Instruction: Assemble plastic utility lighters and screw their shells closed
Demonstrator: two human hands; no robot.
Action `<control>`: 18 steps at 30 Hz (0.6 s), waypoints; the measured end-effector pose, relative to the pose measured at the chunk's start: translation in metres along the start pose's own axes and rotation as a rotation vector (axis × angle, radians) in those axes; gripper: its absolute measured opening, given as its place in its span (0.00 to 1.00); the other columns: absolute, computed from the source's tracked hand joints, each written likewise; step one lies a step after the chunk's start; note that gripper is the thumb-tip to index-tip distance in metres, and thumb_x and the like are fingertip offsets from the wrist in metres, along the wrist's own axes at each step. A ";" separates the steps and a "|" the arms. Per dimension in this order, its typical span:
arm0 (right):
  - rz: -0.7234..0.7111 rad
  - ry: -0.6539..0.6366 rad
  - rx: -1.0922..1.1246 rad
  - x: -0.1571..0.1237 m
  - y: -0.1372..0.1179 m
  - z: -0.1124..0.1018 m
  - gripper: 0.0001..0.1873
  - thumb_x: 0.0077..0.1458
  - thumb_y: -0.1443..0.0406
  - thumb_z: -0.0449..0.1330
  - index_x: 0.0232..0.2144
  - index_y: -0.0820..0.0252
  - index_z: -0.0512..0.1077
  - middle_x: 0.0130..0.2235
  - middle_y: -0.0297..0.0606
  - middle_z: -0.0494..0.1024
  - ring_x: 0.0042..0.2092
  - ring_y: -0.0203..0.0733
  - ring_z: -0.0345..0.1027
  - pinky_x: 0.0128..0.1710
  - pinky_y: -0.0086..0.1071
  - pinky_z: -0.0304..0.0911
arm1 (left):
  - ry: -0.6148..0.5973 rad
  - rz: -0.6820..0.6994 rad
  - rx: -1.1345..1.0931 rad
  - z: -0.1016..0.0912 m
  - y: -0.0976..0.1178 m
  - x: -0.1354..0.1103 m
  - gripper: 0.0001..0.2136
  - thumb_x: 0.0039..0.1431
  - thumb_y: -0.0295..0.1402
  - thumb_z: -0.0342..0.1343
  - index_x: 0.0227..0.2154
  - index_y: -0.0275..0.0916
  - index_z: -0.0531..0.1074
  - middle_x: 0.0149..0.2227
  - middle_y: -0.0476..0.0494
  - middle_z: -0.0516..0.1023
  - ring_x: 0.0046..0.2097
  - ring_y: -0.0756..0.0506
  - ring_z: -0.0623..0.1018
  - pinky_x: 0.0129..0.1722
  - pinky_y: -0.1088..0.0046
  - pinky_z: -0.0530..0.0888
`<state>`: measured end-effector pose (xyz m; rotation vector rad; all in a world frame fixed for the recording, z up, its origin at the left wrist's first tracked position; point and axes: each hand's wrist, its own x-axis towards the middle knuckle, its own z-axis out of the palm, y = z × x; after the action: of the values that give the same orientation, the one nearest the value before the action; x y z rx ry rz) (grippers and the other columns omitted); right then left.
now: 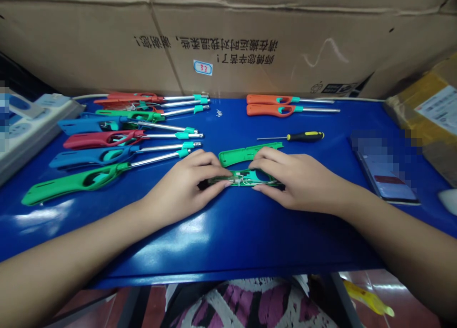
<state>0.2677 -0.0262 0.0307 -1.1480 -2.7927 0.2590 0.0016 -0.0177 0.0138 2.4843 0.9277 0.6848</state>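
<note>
Between my hands, low over the blue table, lies an opened green lighter body (244, 179) with wires and a teal trigger showing inside. My left hand (193, 178) pinches its left end between thumb and fingers. At its right end my right hand (289, 175) grips it the same way, hiding that end. Just beyond it rests a loose green half shell (246, 154), close to my right fingertips. A screwdriver (303, 136) with a black and yellow handle lies behind my right hand.
Several long-necked lighters (103, 140) in red, blue and green lie at left. Two orange lighters (271, 110) lie at the back. A large cardboard box (221, 28) stands behind the table (200, 242). A phone (389, 175) is at right, a power strip (35, 123) at far left.
</note>
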 end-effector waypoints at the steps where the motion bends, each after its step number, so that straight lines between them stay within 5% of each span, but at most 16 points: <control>1: 0.001 0.000 -0.001 0.000 0.000 0.000 0.17 0.66 0.59 0.57 0.53 0.61 0.71 0.53 0.45 0.74 0.42 0.46 0.74 0.34 0.36 0.65 | 0.010 -0.031 -0.027 0.001 0.000 0.000 0.08 0.67 0.34 0.59 0.44 0.41 0.81 0.38 0.44 0.78 0.40 0.46 0.76 0.42 0.68 0.73; 8: 0.003 0.002 0.004 0.000 0.000 -0.001 0.17 0.65 0.59 0.58 0.52 0.63 0.71 0.52 0.45 0.74 0.43 0.47 0.74 0.34 0.36 0.66 | 0.045 -0.129 -0.159 0.006 -0.004 0.001 0.08 0.63 0.35 0.64 0.43 0.44 0.83 0.36 0.46 0.78 0.39 0.47 0.76 0.42 0.68 0.73; 18: -0.005 0.019 -0.047 -0.001 0.001 -0.001 0.17 0.66 0.59 0.57 0.52 0.61 0.71 0.52 0.45 0.75 0.41 0.45 0.74 0.32 0.35 0.64 | 0.059 0.001 0.026 -0.001 -0.001 0.000 0.10 0.63 0.35 0.64 0.45 0.42 0.81 0.42 0.44 0.81 0.44 0.44 0.75 0.48 0.63 0.73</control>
<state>0.2688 -0.0260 0.0319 -1.1477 -2.7987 0.1814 0.0007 -0.0163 0.0142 2.5003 0.9623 0.7541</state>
